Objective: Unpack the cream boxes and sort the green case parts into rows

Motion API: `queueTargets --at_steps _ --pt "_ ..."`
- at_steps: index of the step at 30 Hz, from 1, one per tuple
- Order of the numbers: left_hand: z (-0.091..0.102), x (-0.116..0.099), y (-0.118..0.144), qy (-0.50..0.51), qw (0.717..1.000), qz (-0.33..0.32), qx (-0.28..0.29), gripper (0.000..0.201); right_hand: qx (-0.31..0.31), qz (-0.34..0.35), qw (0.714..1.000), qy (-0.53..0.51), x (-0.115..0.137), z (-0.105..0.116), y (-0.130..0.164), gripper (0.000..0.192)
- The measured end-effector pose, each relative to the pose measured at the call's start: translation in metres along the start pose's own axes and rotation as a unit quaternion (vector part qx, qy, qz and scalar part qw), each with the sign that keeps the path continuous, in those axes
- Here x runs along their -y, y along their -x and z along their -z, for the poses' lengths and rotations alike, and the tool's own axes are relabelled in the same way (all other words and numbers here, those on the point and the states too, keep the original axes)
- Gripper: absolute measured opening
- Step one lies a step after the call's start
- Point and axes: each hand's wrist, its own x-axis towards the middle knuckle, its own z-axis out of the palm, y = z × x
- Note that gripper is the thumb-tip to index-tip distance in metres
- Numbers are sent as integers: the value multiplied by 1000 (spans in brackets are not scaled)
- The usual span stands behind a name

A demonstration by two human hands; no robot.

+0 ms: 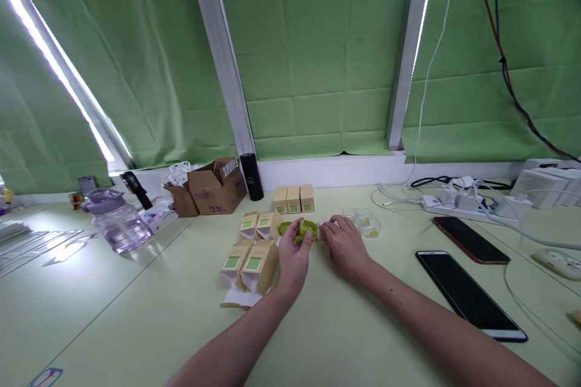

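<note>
My left hand (294, 263) rests on the pale green table (136, 314), its fingertips pinching a small green ring-shaped item (307, 228). A second green piece (285, 228) lies just left of it. My right hand (345, 246) lies beside it, fingers curled over a small white object (327, 225); how firmly it grips is unclear. Left of my left hand lie several small tan boxes with green labels (252, 260), some open. Three more closed boxes (294, 199) stand in a row behind. Clear plastic cases (365, 222) sit right of my right hand.
An open cardboard box (213, 190) and a black cylinder (251, 176) stand at the back. A purple water bottle (117, 221) lies left. Two phones (467, 293) (467, 240), a power strip with cables (458, 201) and white boxes (544, 184) are on the right.
</note>
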Motion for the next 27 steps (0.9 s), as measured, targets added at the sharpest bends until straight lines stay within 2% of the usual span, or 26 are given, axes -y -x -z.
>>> queueTargets --at_steps 7,19,27 --pt "1 2 -1 -1 1000 -8 -5 51 15 -1 1000 28 -4 -3 1 50" --pt "0 -1 0 0 1000 1 -7 52 31 -34 999 21 -10 -11 -10 52" --pt "0 1 -1 1 1000 1 -6 54 18 -35 999 20 -11 -15 -8 56"
